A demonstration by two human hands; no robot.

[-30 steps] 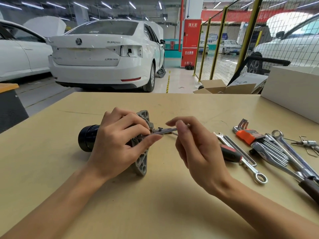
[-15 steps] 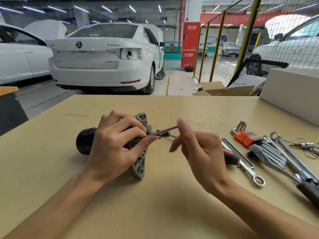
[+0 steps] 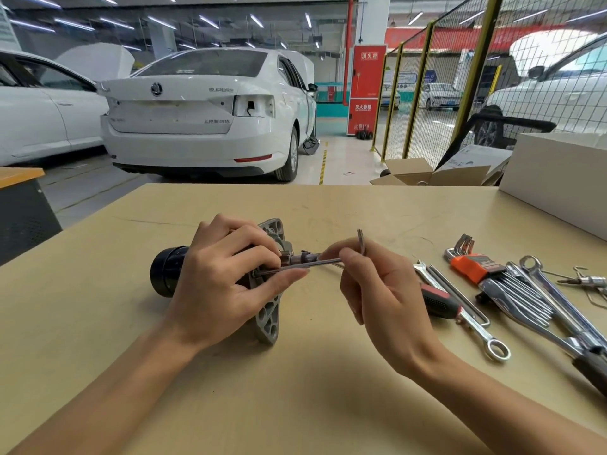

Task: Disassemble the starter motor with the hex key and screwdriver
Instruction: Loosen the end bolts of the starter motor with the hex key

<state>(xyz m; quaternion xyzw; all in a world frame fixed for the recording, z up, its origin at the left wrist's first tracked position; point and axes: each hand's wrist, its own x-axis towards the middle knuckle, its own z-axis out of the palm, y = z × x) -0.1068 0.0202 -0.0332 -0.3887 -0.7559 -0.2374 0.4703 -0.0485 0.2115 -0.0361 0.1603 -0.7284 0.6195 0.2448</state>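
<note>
- Head view: the starter motor (image 3: pixel 262 290) is seen lying on its side on the bench (image 3: pixel 98 323), black end to the left, grey flange facing right.
- The motor is held down by the left hand (image 3: pixel 223 284); its grip is closed round the body, fingers curled over the top and thumb stretched along the shaft of the hex key (image 3: pixel 312 262).
- The key's long arm is seated at a bolt in the flange face; the bolt head itself is hidden by fingers.
- The bend of the key is pinched by the right hand (image 3: pixel 377 290), thumb and forefinger closed on it, other fingers loosely curled.
- Change: half a second ago the short arm was not seen above the fingers; it is now pointed up and away, so the key has been rotated.
- Judgement: a flange bolt is being turned out; disassembly appears to be at an early stage, since the flange is not yet parted from the body.
- The screwdriver (image 3: pixel 437 302) lies untouched to the right, beside a spanner (image 3: pixel 486 336) and the hex key set (image 3: pixel 473 266).
</note>
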